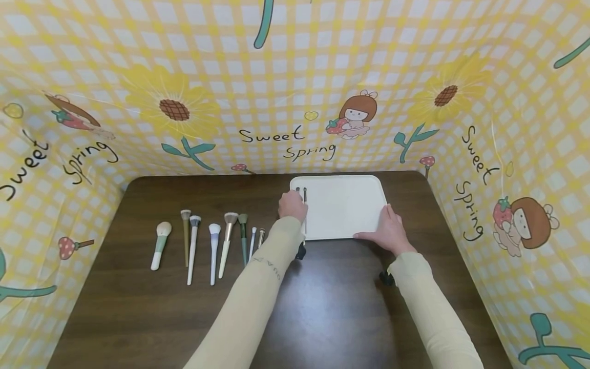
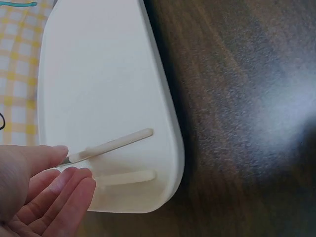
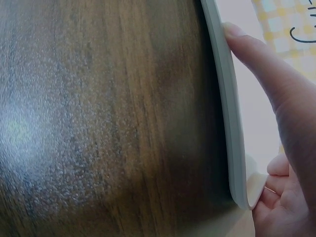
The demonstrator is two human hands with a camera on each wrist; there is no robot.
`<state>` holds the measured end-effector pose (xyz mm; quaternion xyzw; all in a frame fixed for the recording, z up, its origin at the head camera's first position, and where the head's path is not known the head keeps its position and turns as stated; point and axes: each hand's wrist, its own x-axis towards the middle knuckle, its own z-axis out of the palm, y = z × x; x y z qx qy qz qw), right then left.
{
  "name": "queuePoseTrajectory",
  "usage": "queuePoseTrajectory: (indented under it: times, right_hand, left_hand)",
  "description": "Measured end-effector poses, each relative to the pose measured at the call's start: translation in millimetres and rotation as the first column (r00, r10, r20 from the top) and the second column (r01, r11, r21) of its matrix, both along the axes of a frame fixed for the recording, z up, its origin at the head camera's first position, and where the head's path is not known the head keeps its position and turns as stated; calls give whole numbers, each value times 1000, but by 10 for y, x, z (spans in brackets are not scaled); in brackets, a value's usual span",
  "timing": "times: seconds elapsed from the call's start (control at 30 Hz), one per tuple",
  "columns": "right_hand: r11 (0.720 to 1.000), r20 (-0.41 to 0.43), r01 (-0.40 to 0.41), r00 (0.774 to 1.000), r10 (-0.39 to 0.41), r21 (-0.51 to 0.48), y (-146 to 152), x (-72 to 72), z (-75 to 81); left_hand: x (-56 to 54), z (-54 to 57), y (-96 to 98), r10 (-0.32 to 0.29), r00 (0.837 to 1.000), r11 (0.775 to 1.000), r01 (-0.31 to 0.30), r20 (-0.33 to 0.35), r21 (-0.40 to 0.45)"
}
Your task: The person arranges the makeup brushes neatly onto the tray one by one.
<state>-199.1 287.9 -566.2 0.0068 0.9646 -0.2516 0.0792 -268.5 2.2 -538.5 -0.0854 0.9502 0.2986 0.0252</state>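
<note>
A white rectangular tray [image 1: 345,207] lies at the back of the table, right of centre. Two slim makeup brushes lie side by side at its left end. Over that end, my left hand [image 1: 293,205] pinches the inner slim makeup brush [image 2: 116,144] near its ferrule, between thumb and fingers. The outer brush [image 2: 131,177] rests on the tray under the fingers, its far part hidden by them. My right hand [image 1: 392,233] grips the tray's near right corner, with the thumb [image 3: 234,30] on the front rim and the other fingers around the right side.
Left of the tray, several makeup brushes lie in a row on the dark wood table [image 1: 332,318], among them a short green-and-white brush [image 1: 160,246] and a white-handled brush [image 1: 213,253]. My left sleeve covers part of the row. A yellow checked cloth [image 1: 276,77] surrounds the table.
</note>
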Motion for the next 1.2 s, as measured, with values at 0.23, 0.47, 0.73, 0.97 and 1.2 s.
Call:
queuePoseTrajectory:
  times: [0.23,0.47,0.73,0.97,1.2]
  right_hand:
    - [1000,-8,-4,1000,4,1,-13,-14,14]
    - [1000,-8,-4,1000,4,-2,-17,-19,15]
    - [1000,-13,-3,1000,3,1,-12,-3,18]
    - [1000,-12,-8,1000,8,3,-17,-1,8]
    - [1000,-19,-10,1000,11,9,-2,-2,-10]
  left_hand:
    - [-20,87,-72,0,998,1000,1,-69,26]
    - [-19,250,-215,-26,996,992,37,-91,121]
    - [39,279,-416,-25,993,988,42,-113,151]
    - [155,225,-640,0,992,984,22,-127,177]
    - [283,185,-840,-40,988,977,70,-151,199]
